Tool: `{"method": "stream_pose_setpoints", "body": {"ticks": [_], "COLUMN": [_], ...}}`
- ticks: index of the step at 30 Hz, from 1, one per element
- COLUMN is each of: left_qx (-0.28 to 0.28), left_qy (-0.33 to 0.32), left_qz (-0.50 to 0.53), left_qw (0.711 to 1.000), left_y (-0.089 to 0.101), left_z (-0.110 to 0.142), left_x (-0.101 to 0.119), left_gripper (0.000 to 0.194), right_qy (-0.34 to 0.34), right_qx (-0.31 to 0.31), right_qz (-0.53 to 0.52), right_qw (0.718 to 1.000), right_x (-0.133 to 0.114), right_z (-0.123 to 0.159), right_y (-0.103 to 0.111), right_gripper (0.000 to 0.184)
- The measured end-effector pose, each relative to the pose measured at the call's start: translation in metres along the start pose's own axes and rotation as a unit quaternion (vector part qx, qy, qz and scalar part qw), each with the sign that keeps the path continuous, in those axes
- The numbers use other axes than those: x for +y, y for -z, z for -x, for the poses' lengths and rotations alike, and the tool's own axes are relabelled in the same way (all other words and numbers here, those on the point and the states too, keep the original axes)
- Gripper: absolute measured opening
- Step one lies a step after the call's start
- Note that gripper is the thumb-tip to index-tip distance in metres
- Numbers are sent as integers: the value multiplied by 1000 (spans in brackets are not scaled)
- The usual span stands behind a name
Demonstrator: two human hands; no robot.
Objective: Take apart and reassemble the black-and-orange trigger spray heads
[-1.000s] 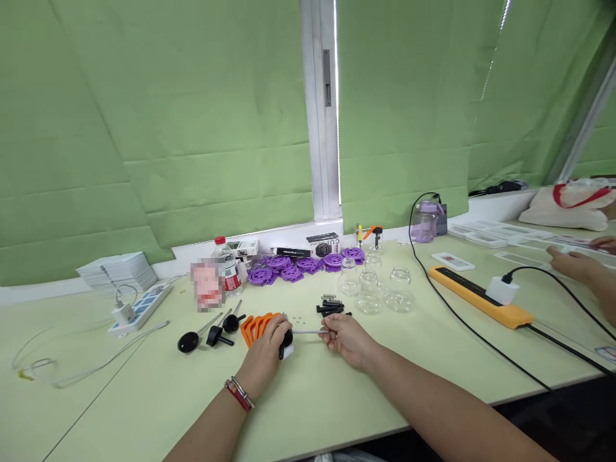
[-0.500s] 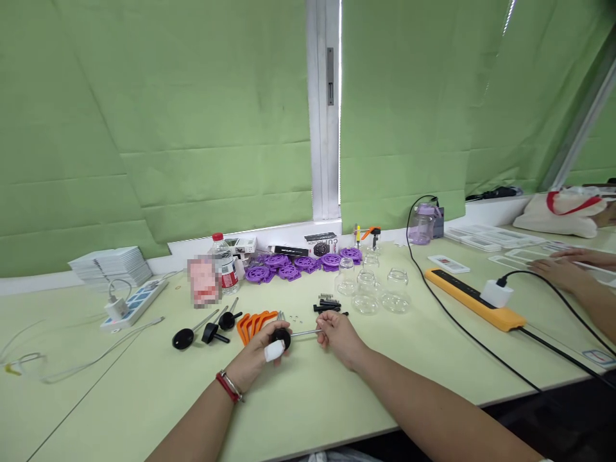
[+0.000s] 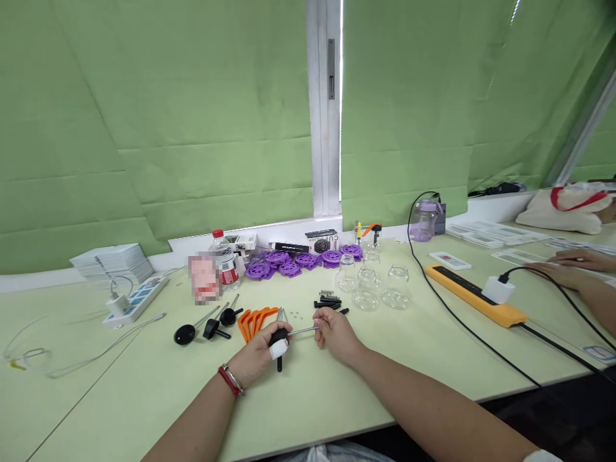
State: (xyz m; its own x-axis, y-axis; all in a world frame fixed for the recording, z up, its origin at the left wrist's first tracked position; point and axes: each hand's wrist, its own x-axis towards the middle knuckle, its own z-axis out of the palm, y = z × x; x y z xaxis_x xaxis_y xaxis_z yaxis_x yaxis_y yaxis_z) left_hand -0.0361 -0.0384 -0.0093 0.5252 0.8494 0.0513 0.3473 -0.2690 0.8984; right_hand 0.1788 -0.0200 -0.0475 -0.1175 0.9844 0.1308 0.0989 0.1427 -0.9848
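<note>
My left hand (image 3: 262,351), with white tape round its thumb, is closed round a black round lid (image 3: 278,336) that has a stubby black spout pointing down. From the lid a thin metal rod (image 3: 303,330) runs right, and the fingertips of my right hand (image 3: 337,335) pinch its far end. Beyond my left hand lie several orange curved handles (image 3: 256,323) and some metal rods (image 3: 281,314). Similar black lids with rods (image 3: 185,333) rest to the left. Black plastic parts (image 3: 328,303) and springs (image 3: 326,292) lie just past my right hand.
Glass jars (image 3: 366,296) stand behind my right hand. Purple plastic parts (image 3: 289,268), a red-capped bottle (image 3: 224,264) and boxes line the back. Power strips lie at left (image 3: 137,301) and right (image 3: 462,292), with cables. Another person's hands (image 3: 558,274) are at far right.
The lid has turned in my left hand, so its black spout now shows below the fingers. My right hand keeps its pinch on the rod's end.
</note>
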Motion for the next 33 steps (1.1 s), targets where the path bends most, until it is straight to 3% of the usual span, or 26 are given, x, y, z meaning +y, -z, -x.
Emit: {"method": "stream_pose_setpoints", "body": {"ticks": [3,8,11,15,33], "left_qx": [-1,2,16,17,-9], "left_qy": [15,19,11,8,16], "left_qz": [-38,-40,-31,-8,44], "left_qw": [999,999,999,1000,999], "left_y": [-2,-2,0,1,0], "left_z": [1,2,1,0,-2], "left_x": [2,2,1,-1,-5], "left_gripper": [31,27,25,24,24], "right_qy": [-25,-91,-114,-120,-120], "right_qx": [-12,18,-8,-35,-50], "right_qz": [-19,-69,-87,-74,-35], "right_qw": [999,993,990,989,991], "right_x": [-4,-14,-16,-14,-11], "right_z": [0,0,1,1,1], "right_y": [2,16,25,27,24], "right_gripper": [11,10,10,13,12]}}
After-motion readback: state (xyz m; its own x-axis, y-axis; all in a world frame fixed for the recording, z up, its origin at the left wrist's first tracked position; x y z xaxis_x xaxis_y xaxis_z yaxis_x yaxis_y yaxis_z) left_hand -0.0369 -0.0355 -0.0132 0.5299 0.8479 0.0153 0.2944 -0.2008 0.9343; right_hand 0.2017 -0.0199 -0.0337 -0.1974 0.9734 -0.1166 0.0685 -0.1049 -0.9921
